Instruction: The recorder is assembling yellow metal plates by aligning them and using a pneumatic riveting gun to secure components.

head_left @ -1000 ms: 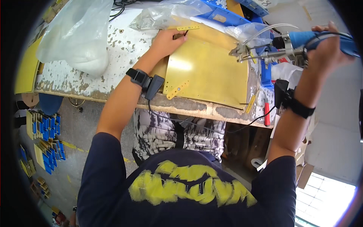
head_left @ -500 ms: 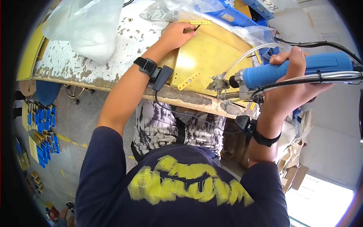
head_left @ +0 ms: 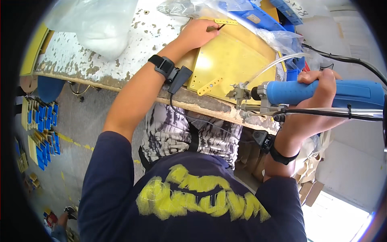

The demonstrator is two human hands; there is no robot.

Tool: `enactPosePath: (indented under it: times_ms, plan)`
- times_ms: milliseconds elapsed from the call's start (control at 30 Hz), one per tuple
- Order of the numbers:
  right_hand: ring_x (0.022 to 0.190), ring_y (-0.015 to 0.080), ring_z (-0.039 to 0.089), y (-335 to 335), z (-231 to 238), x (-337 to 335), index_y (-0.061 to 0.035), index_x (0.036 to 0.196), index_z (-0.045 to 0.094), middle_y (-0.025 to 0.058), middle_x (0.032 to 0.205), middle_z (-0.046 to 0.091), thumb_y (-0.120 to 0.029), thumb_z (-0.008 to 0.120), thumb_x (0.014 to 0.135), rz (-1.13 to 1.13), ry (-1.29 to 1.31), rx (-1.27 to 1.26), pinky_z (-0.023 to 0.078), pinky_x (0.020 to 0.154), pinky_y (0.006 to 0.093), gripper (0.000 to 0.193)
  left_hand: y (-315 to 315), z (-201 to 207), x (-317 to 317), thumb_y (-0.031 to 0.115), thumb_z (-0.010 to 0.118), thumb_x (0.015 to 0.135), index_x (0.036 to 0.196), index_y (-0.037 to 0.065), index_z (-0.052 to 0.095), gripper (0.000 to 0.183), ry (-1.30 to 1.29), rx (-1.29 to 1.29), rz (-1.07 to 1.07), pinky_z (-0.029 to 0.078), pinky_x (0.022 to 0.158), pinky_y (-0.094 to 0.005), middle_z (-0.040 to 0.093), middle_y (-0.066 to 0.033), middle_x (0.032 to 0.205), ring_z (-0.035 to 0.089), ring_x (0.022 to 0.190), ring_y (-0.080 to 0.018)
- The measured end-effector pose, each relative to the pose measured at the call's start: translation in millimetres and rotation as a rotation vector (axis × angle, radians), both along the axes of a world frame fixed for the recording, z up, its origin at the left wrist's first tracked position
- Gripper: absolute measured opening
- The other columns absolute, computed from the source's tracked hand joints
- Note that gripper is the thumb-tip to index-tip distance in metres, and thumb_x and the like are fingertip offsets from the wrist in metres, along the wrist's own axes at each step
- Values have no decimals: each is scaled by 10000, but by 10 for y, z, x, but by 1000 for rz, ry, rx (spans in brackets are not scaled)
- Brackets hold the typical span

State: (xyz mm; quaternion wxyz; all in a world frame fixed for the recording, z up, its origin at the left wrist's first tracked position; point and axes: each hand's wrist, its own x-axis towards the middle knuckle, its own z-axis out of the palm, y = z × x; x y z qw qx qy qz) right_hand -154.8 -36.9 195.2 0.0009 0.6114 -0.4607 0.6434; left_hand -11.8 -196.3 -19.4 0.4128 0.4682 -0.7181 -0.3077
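My right hand is wrapped round a blue handheld electric screwdriver. A metal head with a clear hose sits at its front end, over the near right edge of a yellow panel. My left hand lies at the panel's far left corner, fingers closed; a thin dark piece shows at the fingertips, its kind unclear. Just beyond it is a yellow perforated strip. Another yellow strip lies across the panel's near left edge.
The worn white table carries a large clear plastic bag on the left. Blue bins and more clear bags stand at the far right. Black cables run past my right hand. Yellow and blue stacked pieces stand on the floor.
The screwdriver's rear end has dropped toward me, while its metal head stays over the panel's near right edge. My left hand keeps its place at the far corner. The whole view has shifted slightly.
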Motion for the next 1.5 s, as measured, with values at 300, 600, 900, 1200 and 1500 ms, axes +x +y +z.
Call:
enactPosePath:
  times_ms: [300,600,900,1200,1500]
  plan:
    - [572,138,568,39,-7,104,-43,1311,94,146,786,592,46,610,773,88,-166,53,519,531,282,751,164,48,33,279,660,864,1176,81,659,369,104,16,42,494,801,-312,691,-114,1063,642,872,-220]
    - [558,210,580,-23,705,-361,15,1110,381,162,728,567,28,621,805,125,-87,-87,544,569,381,388,1756,284,291,115,585,894,1189,7,641,319,303,-22,161,488,895,-351,671,-179,1125,647,1006,-277]
    - [570,246,592,-559,879,174,51,921,415,206,705,558,-21,690,771,364,-119,-188,561,580,395,321,2291,249,212,29,602,834,1233,-1,601,401,296,-120,139,451,962,-390,641,-191,1166,592,1105,-337]
    - [569,238,574,-223,127,880,-21,1043,345,168,679,538,5,628,806,296,-108,22,535,596,388,370,2136,99,562,-34,597,810,997,-5,682,207,201,-246,384,485,876,-379,681,-149,1018,639,986,-304]
    - [558,229,573,-208,93,816,-58,1100,305,160,654,538,-28,590,822,277,20,96,538,636,384,399,2086,10,518,1,625,763,958,35,682,206,120,-294,371,452,848,-377,680,-86,961,628,925,-265]
